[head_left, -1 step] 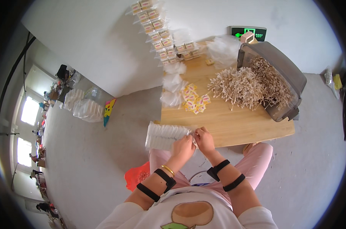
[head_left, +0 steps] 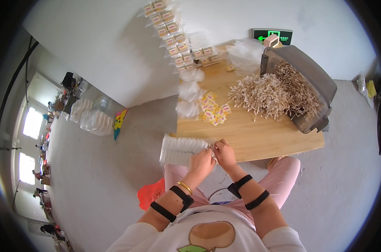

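Note:
A clear plastic pack [head_left: 180, 150] with a row of white, tube-like sections lies at the table's near left edge, partly over it. At its right end, my left hand [head_left: 202, 160] has its fingers closed on the clear plastic. My right hand [head_left: 225, 153] is closed close beside it, fingertips pinched at the same end. What exactly lies between the fingertips is too small to make out. Beyond my hands is a small pile of yellow and white printed cards [head_left: 215, 110]. Clear plastic bags [head_left: 189, 94] lie to the left of the cards.
Cotton swabs [head_left: 274, 94] spill from a tipped grey translucent bin [head_left: 314, 80] onto the wooden table [head_left: 279, 140]. Packed bags [head_left: 171, 35] are stacked at the back left, near more loose plastic bags [head_left: 246, 54]. A red container [head_left: 150, 193] stands below, left of my legs.

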